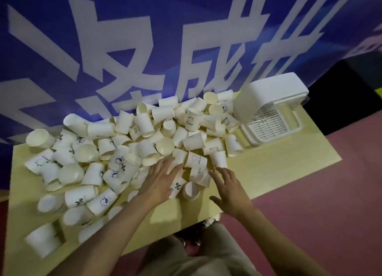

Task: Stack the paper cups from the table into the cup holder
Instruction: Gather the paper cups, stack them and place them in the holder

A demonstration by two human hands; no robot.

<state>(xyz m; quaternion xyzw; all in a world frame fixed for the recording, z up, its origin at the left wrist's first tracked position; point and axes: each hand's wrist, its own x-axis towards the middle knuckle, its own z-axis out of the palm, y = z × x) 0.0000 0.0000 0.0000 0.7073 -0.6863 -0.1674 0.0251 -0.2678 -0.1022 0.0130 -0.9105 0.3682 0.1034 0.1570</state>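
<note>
Behind the table hangs a large blue banner with big white characters (144, 54), and the floor (330, 193) on the right side is a dull pink-red colour. On the pale yellow rectangular table (279, 172) lies a wide, loose heap of white paper cups (124, 143); most of them lie on their side, some stand with the mouth down, and several carry small prints such as a percent sign, a bear drawing or the word "HELLO". The heap covers the left and middle part of the table and reaches to the far edge. At the far right corner of the table stands the white plastic cup holder (270, 108), a box-like body with a slotted tray at its base; a few cups lie just beside its left side. Both bare forearms of the person reach forward from the lower edge. The left hand (163, 178) lies palm down over the cups at the near middle of the heap, its fingers straight and slightly spread, touching cups but not curled round any. The right hand (229, 189) is just to the right of it, palm down, fingers spread and relaxed, the fingertips (219, 170) close to a small white upside-down cup (218, 158); I cannot tell if they touch it.
</note>
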